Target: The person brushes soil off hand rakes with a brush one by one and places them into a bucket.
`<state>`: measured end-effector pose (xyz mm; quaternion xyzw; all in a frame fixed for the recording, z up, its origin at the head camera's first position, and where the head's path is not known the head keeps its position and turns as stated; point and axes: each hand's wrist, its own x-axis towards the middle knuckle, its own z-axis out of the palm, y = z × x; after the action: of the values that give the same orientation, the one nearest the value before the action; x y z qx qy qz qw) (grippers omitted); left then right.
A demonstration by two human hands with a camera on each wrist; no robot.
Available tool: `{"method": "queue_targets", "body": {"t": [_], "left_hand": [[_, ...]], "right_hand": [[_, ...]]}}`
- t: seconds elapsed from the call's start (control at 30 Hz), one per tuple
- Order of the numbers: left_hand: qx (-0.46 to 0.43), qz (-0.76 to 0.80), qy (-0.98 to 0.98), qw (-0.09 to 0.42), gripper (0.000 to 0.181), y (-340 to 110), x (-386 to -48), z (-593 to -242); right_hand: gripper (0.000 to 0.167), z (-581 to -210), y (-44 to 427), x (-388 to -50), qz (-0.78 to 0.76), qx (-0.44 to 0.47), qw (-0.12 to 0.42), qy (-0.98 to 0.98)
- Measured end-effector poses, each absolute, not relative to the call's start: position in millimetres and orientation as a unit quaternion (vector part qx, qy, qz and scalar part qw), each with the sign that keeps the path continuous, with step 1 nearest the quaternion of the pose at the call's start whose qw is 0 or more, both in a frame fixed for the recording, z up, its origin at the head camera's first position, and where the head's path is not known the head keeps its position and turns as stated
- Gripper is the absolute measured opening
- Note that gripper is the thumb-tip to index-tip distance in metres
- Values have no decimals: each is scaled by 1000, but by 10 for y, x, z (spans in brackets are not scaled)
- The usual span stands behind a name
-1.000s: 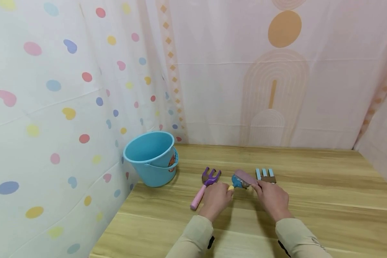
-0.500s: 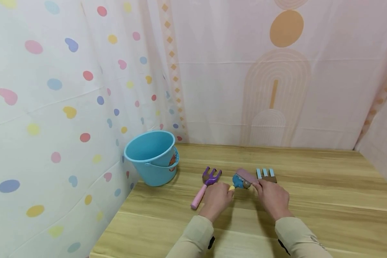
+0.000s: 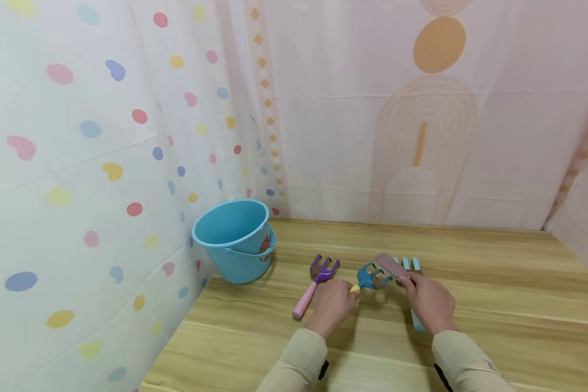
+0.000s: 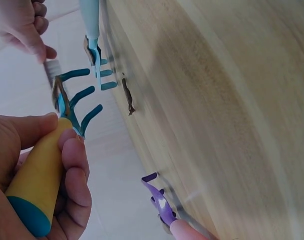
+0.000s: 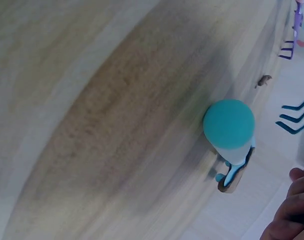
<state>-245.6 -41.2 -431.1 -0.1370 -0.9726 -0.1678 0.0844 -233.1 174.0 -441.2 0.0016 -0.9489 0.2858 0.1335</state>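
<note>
My left hand point(image 3: 332, 306) grips the yellow handle of a toy hand rake point(image 3: 367, 277), its blue tines raised over the table with brown dirt on them. A mauve-backed brush point(image 3: 391, 265) is pinched in my right hand point(image 3: 431, 302), just right of those tines and apart from them. Its bristles look pale and blurred in the left wrist view. A purple hand rake point(image 3: 323, 269) with a pink handle lies left of my left hand. Beneath my right hand lies a light blue rake point(image 5: 229, 125), brown dirt on its head, partly hidden in the head view.
A blue bucket point(image 3: 240, 256) with its handle down stands at the table's back left. On the wooden table point(image 3: 495, 272) lies a small brown clump point(image 4: 128, 97). Dotted and patterned curtains point(image 3: 323, 136) close off the left side and back.
The brush has moved right, off the blue tines it covered before, so the tines now show. My left hand keeps its hold on the rake. The view has shifted slightly.
</note>
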Motion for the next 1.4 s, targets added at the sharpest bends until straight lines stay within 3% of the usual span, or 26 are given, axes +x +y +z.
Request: {"method": "queue_targets", "body": {"t": [0.3,0.6,1.4], "left_hand": [[-139,-169,-972,83,33,-432,-2474,-4291],[-152,-148,-971,112,38,-417,-2444,-4308],[-165,-138,-969,120,38,-410,-2434,-4299]], "right_hand": [[37,-4413,1670,-2315,254,85,162,-950],[34,-4448,1609,-2316,236,43,157,-958],[30,-4435,1639,-2381,233,19,169,-957]]}}
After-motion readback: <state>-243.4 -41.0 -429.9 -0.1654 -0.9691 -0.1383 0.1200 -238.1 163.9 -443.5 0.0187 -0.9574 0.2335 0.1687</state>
